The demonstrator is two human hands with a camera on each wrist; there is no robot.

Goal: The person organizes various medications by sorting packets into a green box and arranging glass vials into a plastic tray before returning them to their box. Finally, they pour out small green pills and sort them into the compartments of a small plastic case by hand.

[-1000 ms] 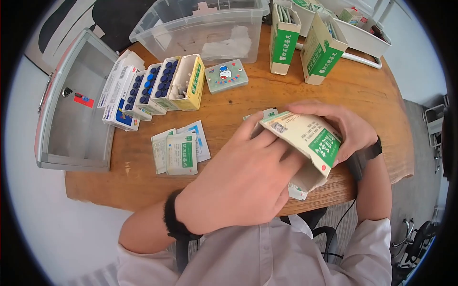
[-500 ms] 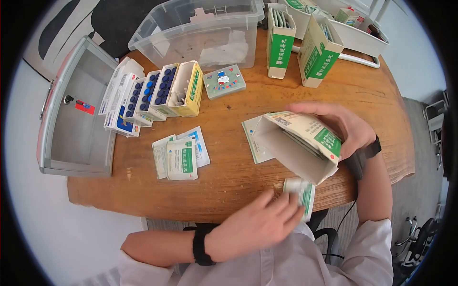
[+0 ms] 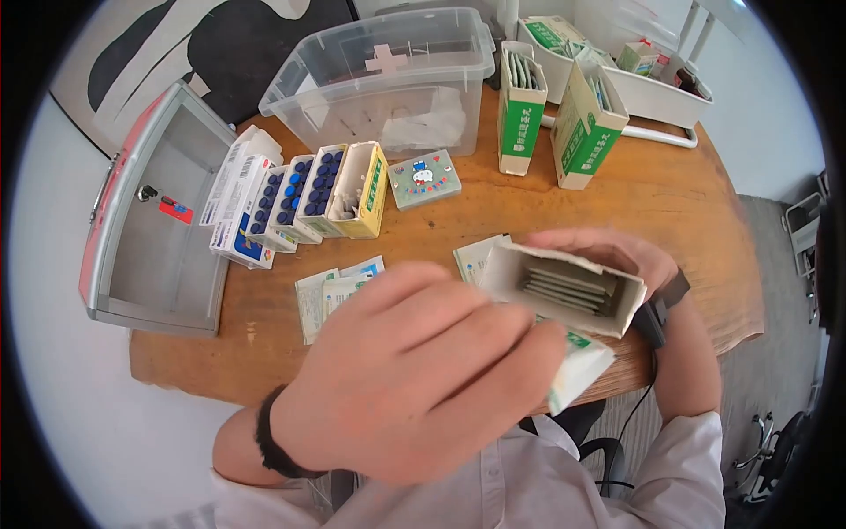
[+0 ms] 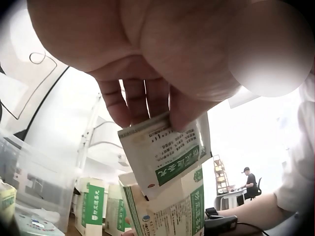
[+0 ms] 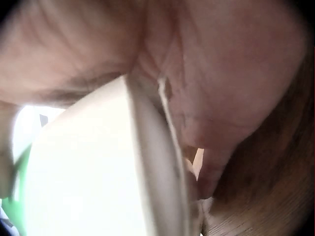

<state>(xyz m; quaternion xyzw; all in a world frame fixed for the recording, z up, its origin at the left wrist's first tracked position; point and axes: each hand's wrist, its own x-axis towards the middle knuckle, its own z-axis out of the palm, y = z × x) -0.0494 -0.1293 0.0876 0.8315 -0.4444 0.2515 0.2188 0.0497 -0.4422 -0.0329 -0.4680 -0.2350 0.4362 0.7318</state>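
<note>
My right hand (image 3: 630,256) holds a cream-and-green medicine box (image 3: 509,271) from behind, its open end tipped toward me. Several sachets stand stacked inside (image 3: 568,289). Between thumb and fingers, my left hand (image 3: 414,370) pinches a white-and-green sachet (image 4: 167,152), close in front of the box's opening. In the head view this sachet (image 3: 582,366) sticks out past the left fingers. Partly under the box, another sachet (image 3: 474,256) lies on the table. A small pile of sachets (image 3: 313,304) is half hidden behind the left hand.
Two upright green-and-cream boxes (image 3: 520,119) with sachets stand at the back, before a white rack (image 3: 648,93). At the left are boxes of blue-capped vials (image 3: 322,185), a yellow box (image 3: 374,194), a clear bin (image 3: 397,84), a card box (image 3: 426,181) and a glass-fronted case (image 3: 167,229).
My left hand came out of the box, reached down to a sachet at the table's front edge and lifted it toward the box. The right hand tilted the box's opening further upward.
</note>
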